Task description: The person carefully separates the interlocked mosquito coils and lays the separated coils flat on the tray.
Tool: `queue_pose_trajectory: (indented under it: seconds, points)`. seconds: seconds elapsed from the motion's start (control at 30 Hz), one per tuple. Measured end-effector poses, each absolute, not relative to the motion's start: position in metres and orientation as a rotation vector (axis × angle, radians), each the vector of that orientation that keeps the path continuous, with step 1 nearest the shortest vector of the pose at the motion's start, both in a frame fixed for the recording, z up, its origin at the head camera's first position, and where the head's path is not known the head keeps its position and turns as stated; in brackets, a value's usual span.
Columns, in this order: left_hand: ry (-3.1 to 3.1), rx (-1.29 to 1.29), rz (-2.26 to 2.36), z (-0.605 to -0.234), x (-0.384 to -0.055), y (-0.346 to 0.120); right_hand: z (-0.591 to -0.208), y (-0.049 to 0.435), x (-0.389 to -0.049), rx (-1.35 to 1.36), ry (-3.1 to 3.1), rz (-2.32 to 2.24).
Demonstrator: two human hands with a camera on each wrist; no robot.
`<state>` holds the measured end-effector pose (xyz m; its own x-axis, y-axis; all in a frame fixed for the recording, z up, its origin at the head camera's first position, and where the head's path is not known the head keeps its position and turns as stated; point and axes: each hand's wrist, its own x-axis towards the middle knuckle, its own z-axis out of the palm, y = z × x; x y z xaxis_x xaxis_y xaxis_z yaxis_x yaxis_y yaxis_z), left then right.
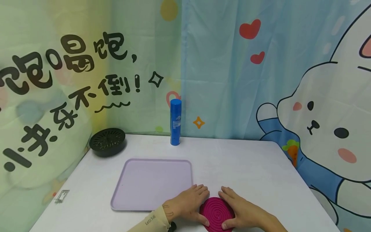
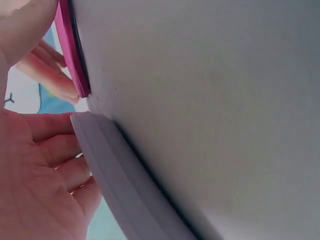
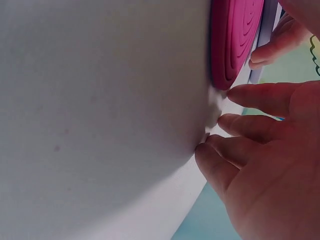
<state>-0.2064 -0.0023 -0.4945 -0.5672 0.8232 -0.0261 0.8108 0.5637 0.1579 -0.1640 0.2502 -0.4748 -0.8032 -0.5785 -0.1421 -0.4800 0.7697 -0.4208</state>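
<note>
A flat magenta disc (image 1: 217,212) with spiral ridges lies on the white table in front of the person. On its left side is the left hand (image 1: 191,203), its fingers straight and pointing forward, the thumb over the disc's near left edge. In the left wrist view, the left hand's fingers (image 2: 60,150) lie close along the rim of the lilac tray (image 2: 115,165). The right hand (image 1: 240,209) lies on the other side with spread fingers, its thumb at the disc's near right edge. In the right wrist view, its fingertips (image 3: 220,120) reach the tabletop beside the disc (image 3: 235,45).
The lilac tray (image 1: 153,187) lies flat left of the disc. Behind it stand a tall blue cylinder (image 1: 175,122) and, at the back left corner, a round black slotted container (image 1: 108,141). A small metallic-looking piece (image 1: 62,196) sits at the left edge. Printed curtains (image 1: 214,74) hang behind.
</note>
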Motion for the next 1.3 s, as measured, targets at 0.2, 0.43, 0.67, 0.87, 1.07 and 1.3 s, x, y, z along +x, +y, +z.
queue_pose_trajectory:
  seconds: [0.2, 0.43, 0.67, 0.87, 1.07, 1.3]
  points:
    - [2.659, 1.372, 0.152, -0.488, -0.200, -0.001, -0.474, 0.248, -0.161, -0.860, 2.700, -0.522]
    - [2.625, 1.357, 0.134, -0.487, -0.196, 0.001, -0.474, 0.247, -0.159, -0.903, 2.702, -0.516]
    - [2.629, 1.372, 0.137, -0.485, -0.195, 0.002, -0.474, 0.247, -0.156, -0.950, 2.719, -0.493]
    - [2.648, 1.401, 0.111, -0.485, -0.194, 0.004, -0.476, 0.247, -0.154, -0.954, 2.739, -0.494]
    - [2.656, 1.402, 0.166, -0.486, -0.195, 0.006, -0.476, 0.245, -0.155, -0.914, 2.699, -0.591]
    - [2.634, 1.391, 0.240, -0.484, -0.196, 0.009, -0.477, 0.244, -0.160, -0.953, 2.690, -0.616]
